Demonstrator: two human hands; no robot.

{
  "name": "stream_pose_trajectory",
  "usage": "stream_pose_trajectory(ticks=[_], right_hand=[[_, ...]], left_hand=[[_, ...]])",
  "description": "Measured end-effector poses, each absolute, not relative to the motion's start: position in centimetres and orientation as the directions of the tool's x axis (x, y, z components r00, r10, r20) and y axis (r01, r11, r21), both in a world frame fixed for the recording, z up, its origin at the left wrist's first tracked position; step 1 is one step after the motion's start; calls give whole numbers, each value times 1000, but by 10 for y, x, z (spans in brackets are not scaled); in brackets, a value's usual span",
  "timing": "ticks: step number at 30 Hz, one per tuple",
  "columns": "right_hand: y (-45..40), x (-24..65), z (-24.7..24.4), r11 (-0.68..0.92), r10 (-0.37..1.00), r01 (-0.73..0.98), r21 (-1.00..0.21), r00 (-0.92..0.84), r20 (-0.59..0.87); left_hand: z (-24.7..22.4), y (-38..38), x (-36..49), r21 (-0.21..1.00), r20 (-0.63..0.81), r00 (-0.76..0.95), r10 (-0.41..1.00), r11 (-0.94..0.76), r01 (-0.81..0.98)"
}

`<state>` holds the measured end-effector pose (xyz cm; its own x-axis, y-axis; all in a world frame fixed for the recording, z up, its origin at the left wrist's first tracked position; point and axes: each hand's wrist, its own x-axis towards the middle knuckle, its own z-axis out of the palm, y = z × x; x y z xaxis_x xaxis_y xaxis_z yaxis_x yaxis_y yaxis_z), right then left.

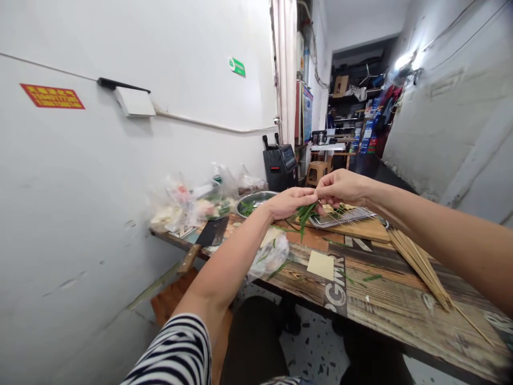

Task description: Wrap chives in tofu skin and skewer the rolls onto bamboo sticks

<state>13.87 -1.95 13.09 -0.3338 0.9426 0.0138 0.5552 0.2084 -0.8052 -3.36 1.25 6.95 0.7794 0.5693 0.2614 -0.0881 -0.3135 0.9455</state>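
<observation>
My left hand is closed round a small bunch of green chives, whose leaves hang below its fingers. Against its fingertips, my right hand is pinched shut; what lies between those fingers is hidden. Just behind and below the hands, a metal tray with thin skewers on it rests on a wooden board. To the left stands a metal bowl with more greens inside. A pale yellow square sheet lies flat on the table nearer to me.
Bamboo skewers lie fanned out at the right of the wood-patterned table. A clear plastic bag sits by its front edge. Left are a cleaver and bagged food. A black speaker-like box stands behind.
</observation>
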Motion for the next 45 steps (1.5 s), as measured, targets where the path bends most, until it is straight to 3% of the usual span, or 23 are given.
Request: stream_pose_trajectory(ticks=[5, 10, 15, 19, 27, 32, 34, 36, 40, 43, 45], right_hand=[[-14, 156, 123, 233, 940, 567, -790, -339, 33], [-10, 166, 108, 294, 930, 651, -699, -363, 54], [-12, 172, 90, 225, 952, 450, -865, -291, 96], [-9, 174, 76, 216, 964, 386, -897, -231, 133], [-5, 177, 73, 223, 972, 443, -868, -174, 161], [-5, 185, 76, 283, 959, 524, -803, -180, 221], [-6, 186, 75, 368, 929, 605, -706, -208, 307], [-10, 184, 71, 484, 857, 696, -530, -254, 449], [-32, 173, 49, 656, 522, 755, 25, -477, 707], [-56, 165, 26, 634, 204, 629, 449, -697, 688], [-69, 162, 13, 574, 67, 554, 602, -765, 640]], left_hand=[[61, 6, -22, 981, 135, 787, 602, -191, -22], [55, 10, -8, 992, 101, 732, 674, -121, -25], [53, 16, 1, 989, 132, 755, 642, -141, -52], [43, 21, 7, 989, 120, 770, 627, -142, -39], [27, 18, 1, 971, -59, 776, 628, 218, -103], [15, 9, -15, 956, -109, 740, 664, 274, -105], [11, 5, -14, 962, -134, 711, 691, 264, -76], [7, 0, -8, 963, -171, 621, 765, 262, -57], [4, -10, 11, 899, -242, 421, 874, 365, -241], [7, -21, 22, 828, -266, 325, 908, 388, -406], [11, -29, 26, 791, -284, 285, 916, 392, -471]])
